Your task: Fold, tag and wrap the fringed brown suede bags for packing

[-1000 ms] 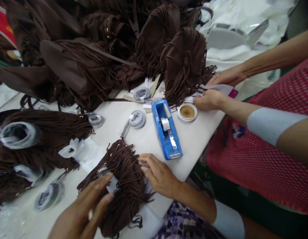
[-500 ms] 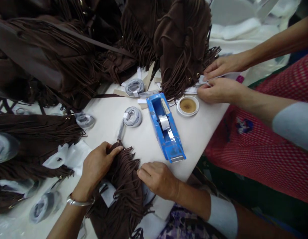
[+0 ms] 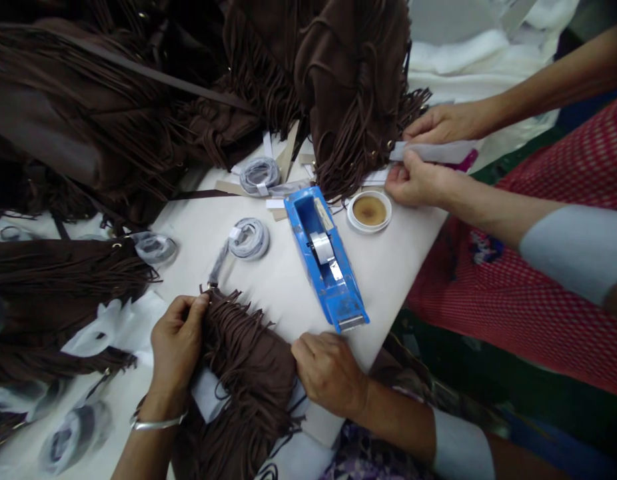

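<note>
A dark brown fringed bag (image 3: 253,373) lies at the table's near edge between my hands. My left hand (image 3: 178,340) pinches its upper left corner, close to a metal ring. From that corner runs a strap wrapped in greyish plastic, wound into a coil (image 3: 249,239) on the table. My right hand (image 3: 331,373) is closed on the bag's right edge, its fingertips partly hidden. White tissue paper (image 3: 208,395) shows beneath the fringe. A blue tape dispenser (image 3: 313,233) with a roll of clear tape stands just beyond my right hand.
Brown fringed bags (image 3: 358,80) are heaped at the back, with others (image 3: 53,280) at left. A round white tub (image 3: 369,212) of yellowish-brown stuff stands by the dispenser. A co-worker's hands (image 3: 423,177) hold a whitish strip at right. Another wrapped coil (image 3: 259,176) lies among paper strips.
My hands have moved apart, my left to the left and my right slightly right, so the bag's edge is stretched between them. The co-worker's strip now lies straighter. The whole view has shifted somewhat.
</note>
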`<action>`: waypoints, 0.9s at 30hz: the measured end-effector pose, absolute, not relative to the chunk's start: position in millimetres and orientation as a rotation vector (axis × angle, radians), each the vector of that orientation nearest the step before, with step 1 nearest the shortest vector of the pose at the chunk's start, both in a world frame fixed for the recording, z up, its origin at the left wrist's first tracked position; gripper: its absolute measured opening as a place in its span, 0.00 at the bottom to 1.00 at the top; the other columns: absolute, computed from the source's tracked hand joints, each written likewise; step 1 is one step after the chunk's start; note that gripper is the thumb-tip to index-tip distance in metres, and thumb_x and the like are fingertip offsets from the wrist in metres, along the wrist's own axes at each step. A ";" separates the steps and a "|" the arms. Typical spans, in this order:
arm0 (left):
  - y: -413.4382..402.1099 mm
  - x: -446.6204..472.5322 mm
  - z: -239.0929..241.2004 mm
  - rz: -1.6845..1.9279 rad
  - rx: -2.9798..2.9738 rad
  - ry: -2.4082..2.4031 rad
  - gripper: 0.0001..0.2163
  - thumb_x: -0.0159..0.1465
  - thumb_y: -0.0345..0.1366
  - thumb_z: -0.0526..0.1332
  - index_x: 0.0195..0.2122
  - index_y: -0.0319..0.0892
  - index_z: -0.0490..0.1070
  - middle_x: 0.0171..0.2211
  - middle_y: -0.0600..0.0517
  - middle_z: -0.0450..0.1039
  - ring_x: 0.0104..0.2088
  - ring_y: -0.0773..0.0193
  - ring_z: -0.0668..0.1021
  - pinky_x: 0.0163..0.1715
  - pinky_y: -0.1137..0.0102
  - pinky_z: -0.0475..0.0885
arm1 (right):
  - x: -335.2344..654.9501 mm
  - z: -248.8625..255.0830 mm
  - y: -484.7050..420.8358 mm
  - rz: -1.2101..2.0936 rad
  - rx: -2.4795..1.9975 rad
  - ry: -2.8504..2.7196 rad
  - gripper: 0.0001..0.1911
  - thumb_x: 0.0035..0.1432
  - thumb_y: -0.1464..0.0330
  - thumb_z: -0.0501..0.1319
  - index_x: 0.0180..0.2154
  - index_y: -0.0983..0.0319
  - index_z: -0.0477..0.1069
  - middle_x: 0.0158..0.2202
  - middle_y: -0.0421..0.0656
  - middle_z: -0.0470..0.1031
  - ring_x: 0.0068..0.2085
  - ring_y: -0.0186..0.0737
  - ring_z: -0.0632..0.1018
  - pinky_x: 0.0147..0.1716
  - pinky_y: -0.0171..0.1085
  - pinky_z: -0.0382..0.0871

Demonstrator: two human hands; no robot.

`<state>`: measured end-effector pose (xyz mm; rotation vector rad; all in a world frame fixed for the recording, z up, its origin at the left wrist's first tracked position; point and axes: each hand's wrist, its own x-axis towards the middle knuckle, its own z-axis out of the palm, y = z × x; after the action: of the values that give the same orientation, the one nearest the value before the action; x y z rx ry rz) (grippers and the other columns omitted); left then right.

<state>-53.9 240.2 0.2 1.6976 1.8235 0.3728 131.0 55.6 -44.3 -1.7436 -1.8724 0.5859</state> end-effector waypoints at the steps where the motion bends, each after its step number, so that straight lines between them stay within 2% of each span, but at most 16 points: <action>1: 239.1 -53.8 -0.6 0.364 1.733 1.823 0.16 0.60 0.53 0.60 0.30 0.44 0.71 0.24 0.59 0.67 0.27 0.68 0.68 0.28 0.73 0.63 | 131.4 -42.4 55.6 0.592 -1.747 -1.880 0.07 0.64 0.74 0.53 0.32 0.61 0.65 0.28 0.41 0.68 0.30 0.40 0.68 0.30 0.42 0.57; 3: 236.9 -53.7 -1.7 0.344 1.788 1.820 0.16 0.61 0.53 0.60 0.31 0.44 0.71 0.24 0.59 0.68 0.27 0.67 0.69 0.28 0.73 0.63 | 133.3 -37.4 56.8 0.587 -1.735 -1.880 0.06 0.66 0.72 0.52 0.39 0.62 0.67 0.34 0.44 0.71 0.34 0.41 0.70 0.33 0.41 0.60; 5: 235.1 -53.0 -2.3 0.333 1.824 1.825 0.15 0.62 0.52 0.59 0.32 0.45 0.72 0.24 0.59 0.69 0.26 0.67 0.69 0.29 0.73 0.64 | 135.9 -32.6 59.8 0.531 -1.682 -1.887 0.12 0.69 0.71 0.51 0.52 0.64 0.65 0.42 0.47 0.73 0.39 0.42 0.72 0.36 0.41 0.62; 7: 234.1 -51.8 -2.2 0.327 1.855 1.839 0.15 0.62 0.52 0.59 0.32 0.45 0.72 0.24 0.59 0.69 0.26 0.67 0.70 0.29 0.72 0.63 | 138.2 -30.8 63.7 0.449 -1.600 -1.930 0.16 0.70 0.71 0.51 0.57 0.64 0.61 0.43 0.47 0.73 0.40 0.41 0.72 0.36 0.41 0.62; 12: 233.9 -49.2 -0.2 0.352 1.913 1.861 0.15 0.63 0.52 0.58 0.32 0.45 0.71 0.24 0.59 0.69 0.26 0.66 0.70 0.29 0.72 0.63 | 138.8 -42.9 68.0 0.267 -1.469 -2.021 0.06 0.68 0.72 0.53 0.43 0.63 0.68 0.28 0.40 0.70 0.31 0.38 0.69 0.30 0.41 0.57; 17: 231.4 -53.7 -4.5 0.396 2.007 1.899 0.15 0.65 0.51 0.56 0.32 0.45 0.71 0.26 0.58 0.70 0.27 0.66 0.71 0.31 0.72 0.64 | 137.1 -55.2 66.0 0.325 -1.532 -1.927 0.08 0.64 0.75 0.51 0.35 0.61 0.67 0.26 0.40 0.68 0.29 0.39 0.68 0.30 0.41 0.57; 24: 235.1 -55.8 -9.8 0.340 2.109 1.967 0.17 0.65 0.51 0.53 0.34 0.43 0.71 0.29 0.54 0.72 0.30 0.62 0.73 0.33 0.68 0.65 | 134.8 -50.8 70.1 0.406 -1.611 -1.929 0.07 0.60 0.75 0.51 0.34 0.61 0.67 0.27 0.41 0.70 0.29 0.40 0.70 0.30 0.41 0.60; 27: 221.2 -58.4 11.3 0.354 2.164 1.978 0.19 0.65 0.51 0.53 0.44 0.42 0.71 0.39 0.48 0.74 0.40 0.56 0.75 0.40 0.64 0.69 | 135.4 -46.6 70.0 0.464 -1.616 -1.965 0.07 0.59 0.76 0.52 0.36 0.62 0.67 0.30 0.43 0.72 0.31 0.40 0.71 0.32 0.40 0.62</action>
<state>-58.4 221.2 11.3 2.1637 1.9777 0.3544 135.4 70.0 -46.6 -1.6164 -1.9649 0.4637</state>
